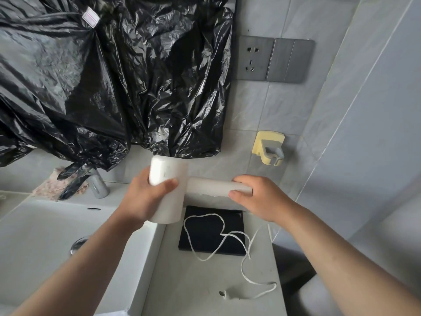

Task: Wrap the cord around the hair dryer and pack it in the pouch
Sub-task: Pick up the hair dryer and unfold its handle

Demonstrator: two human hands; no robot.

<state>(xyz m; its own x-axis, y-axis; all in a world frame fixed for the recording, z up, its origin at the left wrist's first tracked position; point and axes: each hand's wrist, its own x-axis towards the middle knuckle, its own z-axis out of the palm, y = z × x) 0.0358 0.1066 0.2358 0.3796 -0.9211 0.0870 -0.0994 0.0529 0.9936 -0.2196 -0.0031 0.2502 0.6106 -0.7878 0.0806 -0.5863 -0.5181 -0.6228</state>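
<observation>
I hold a white hair dryer (182,179) in the air above the counter. My left hand (145,197) grips its round barrel, thumb across the front. My right hand (257,197) grips the end of its handle, which points right. The white cord (218,236) trails loose from under my right hand, loops over a flat black pouch (211,231) lying on the counter below the dryer, and ends in a plug (225,294) near the counter's front edge.
A white sink (45,236) with a chrome tap (99,185) lies left of the counter (182,281). Black plastic sheeting (114,76) hangs on the wall behind. A wall socket (254,58) and a yellow holder (268,148) sit on the tiles at right.
</observation>
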